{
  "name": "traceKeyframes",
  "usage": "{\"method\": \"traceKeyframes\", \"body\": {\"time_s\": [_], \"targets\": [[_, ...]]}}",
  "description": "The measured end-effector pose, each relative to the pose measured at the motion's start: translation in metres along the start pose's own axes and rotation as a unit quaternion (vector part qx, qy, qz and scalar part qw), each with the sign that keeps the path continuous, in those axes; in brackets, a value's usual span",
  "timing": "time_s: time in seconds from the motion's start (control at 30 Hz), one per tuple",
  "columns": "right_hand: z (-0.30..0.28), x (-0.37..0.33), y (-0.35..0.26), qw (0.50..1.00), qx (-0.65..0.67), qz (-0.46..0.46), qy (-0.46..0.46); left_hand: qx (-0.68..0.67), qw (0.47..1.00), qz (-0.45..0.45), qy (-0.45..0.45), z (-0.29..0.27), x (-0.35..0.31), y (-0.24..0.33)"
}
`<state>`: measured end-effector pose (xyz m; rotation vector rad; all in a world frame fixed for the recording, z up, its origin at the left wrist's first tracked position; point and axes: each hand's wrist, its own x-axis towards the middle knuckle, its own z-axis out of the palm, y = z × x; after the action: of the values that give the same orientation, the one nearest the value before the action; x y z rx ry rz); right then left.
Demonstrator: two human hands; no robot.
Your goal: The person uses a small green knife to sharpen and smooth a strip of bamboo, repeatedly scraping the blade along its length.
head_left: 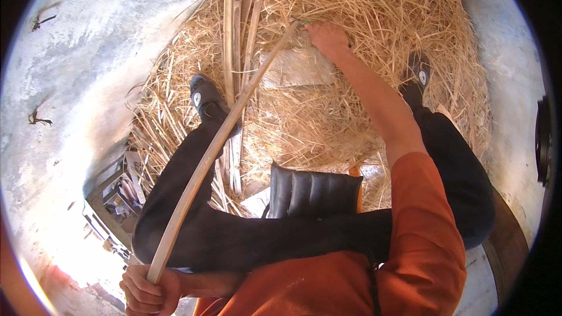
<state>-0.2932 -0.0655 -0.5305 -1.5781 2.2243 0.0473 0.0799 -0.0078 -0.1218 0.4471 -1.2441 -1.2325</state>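
A long pale strip of split wood or bamboo (202, 167) runs slantwise from my lap at lower left up to the far middle, bending slightly. My left hand (149, 292) is wrapped round its near end, beside my left hip. At the strip's far end is my right hand (329, 40), arm stretched out, fingers closed. A bit of green and something dark and thin show at those fingertips, too small to name. Under the far part of the strip, a pale flat block (298, 69) lies among the shavings.
Curly straw-coloured shavings (386, 11) cover the floor ahead, between and beyond my feet. Several long strips (229, 29) lie to the left of the block. A black padded cushion (316, 192) sits between my legs. A wooden crate of odds and ends (120, 199) stands at left, by a whitish wall (88, 70).
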Motion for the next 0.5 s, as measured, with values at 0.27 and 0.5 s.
{"method": "traceKeyframes", "body": {"time_s": [0.27, 0.5], "targets": [[-0.004, -0.018, -0.005, 0.987, 0.032, 0.133, -0.084, -0.021, 0.998, 0.051, 0.037, -0.021, 0.005, 0.007], [-0.081, -0.047, 0.009, 0.954, -0.001, 0.033, -0.299, -0.036, 0.990, 0.125, 0.049, -0.070, -0.034, 0.106]]}}
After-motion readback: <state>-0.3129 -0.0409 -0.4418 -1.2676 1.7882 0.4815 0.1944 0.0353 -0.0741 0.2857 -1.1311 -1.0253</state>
